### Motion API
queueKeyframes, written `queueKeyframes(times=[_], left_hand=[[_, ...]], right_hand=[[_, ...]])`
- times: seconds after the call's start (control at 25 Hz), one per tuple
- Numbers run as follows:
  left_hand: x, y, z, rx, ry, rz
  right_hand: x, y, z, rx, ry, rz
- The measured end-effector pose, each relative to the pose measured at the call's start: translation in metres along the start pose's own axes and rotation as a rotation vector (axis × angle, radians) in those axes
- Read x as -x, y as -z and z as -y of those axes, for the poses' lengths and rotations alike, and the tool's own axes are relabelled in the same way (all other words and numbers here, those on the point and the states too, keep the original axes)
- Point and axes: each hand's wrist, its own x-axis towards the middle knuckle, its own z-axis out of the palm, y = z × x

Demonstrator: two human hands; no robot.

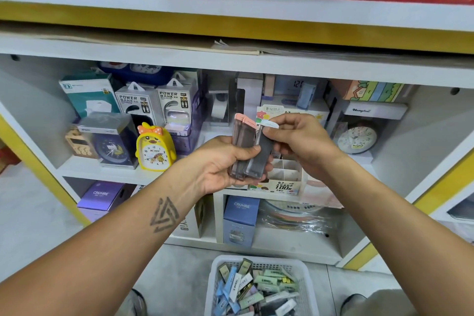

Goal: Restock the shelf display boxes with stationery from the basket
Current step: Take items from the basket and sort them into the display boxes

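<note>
My left hand (pixel 220 164) grips a small bundle of flat pencil-lead cases (pixel 242 146), grey-bodied with pink caps, held upright in front of the shelf. My right hand (pixel 300 141) pinches the white cap of one dark case (pixel 264 151) at the right side of that bundle. Just behind and below the hands stands a white cardboard display box (pixel 284 179) with dividers, on the middle shelf. On the floor below sits a white plastic basket (pixel 261 261) holding several more lead cases (pixel 256 290) in blue, green, white and dark colours.
The shelf holds a yellow duck alarm clock (pixel 155 147), power bank packs (pixel 154 105), a boxed blue clock (pixel 112 143) and a round clock (pixel 357 137) at right. Purple and blue boxes (pixel 241 220) fill the lower shelf. My shoes flank the basket.
</note>
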Motion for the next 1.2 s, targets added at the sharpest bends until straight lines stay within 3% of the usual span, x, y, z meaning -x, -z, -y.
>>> queueKeyframes(times=[0.16, 0.24, 0.32, 0.4, 0.52, 0.64, 0.84, 1.0, 1.08, 1.2], left_hand=[[0.001, 0.002, -0.005, 0.054, -0.037, 0.020], [0.002, 0.000, -0.007, 0.082, -0.034, 0.035], [0.000, -0.002, -0.006, 0.031, -0.041, -0.049], [-0.004, 0.000, -0.004, -0.021, -0.056, -0.220], [-0.004, 0.007, -0.007, -0.008, -0.039, -0.320], [-0.001, 0.004, -0.012, 0.044, 0.022, -0.238], [0.007, 0.000, -0.018, 0.149, 0.050, -0.056], [0.008, 0.000, -0.018, 0.181, 0.044, 0.018], [0.006, -0.001, -0.016, 0.168, 0.031, 0.025], [-0.001, -0.009, -0.006, -0.028, -0.051, -0.026]], right_hand=[[0.001, 0.010, 0.003, -0.230, -0.018, 0.165], [0.002, 0.013, 0.004, -0.271, 0.010, 0.170], [0.003, 0.014, 0.004, -0.235, 0.074, 0.118], [0.002, 0.016, 0.006, -0.046, 0.173, 0.015], [-0.003, 0.018, 0.003, 0.527, 0.356, -0.109], [-0.003, 0.014, -0.006, 0.868, 0.485, -0.056], [0.000, 0.004, -0.024, 0.972, 0.494, 0.057], [-0.001, 0.003, -0.030, 1.269, 0.581, 0.030], [-0.002, 0.002, -0.022, 1.051, 0.530, -0.071], [0.002, 0.004, 0.000, 0.245, 0.149, -0.045]])
